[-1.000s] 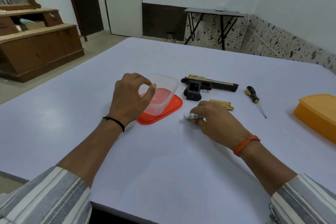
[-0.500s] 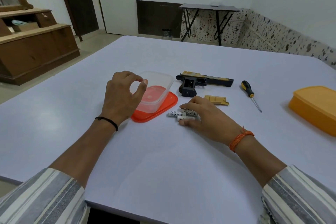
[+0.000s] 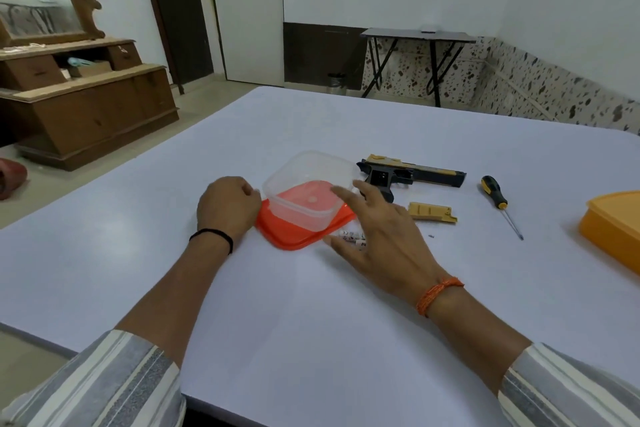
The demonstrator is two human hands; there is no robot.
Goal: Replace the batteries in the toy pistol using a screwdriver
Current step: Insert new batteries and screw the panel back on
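Fingers of our right hand are spread and straight above the batteries on the table, gripping nothing, tips near the clear container. Our left hand is curled into a fist beside its orange lid; whether it holds anything we cannot tell. Beyond lie the toy pistol, its battery cover and the screwdriver.

Head-worn view, forward and downward

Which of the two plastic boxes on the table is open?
The clear container between the hands is open, sitting on its red lid. The orange box at the right edge has its lid on.
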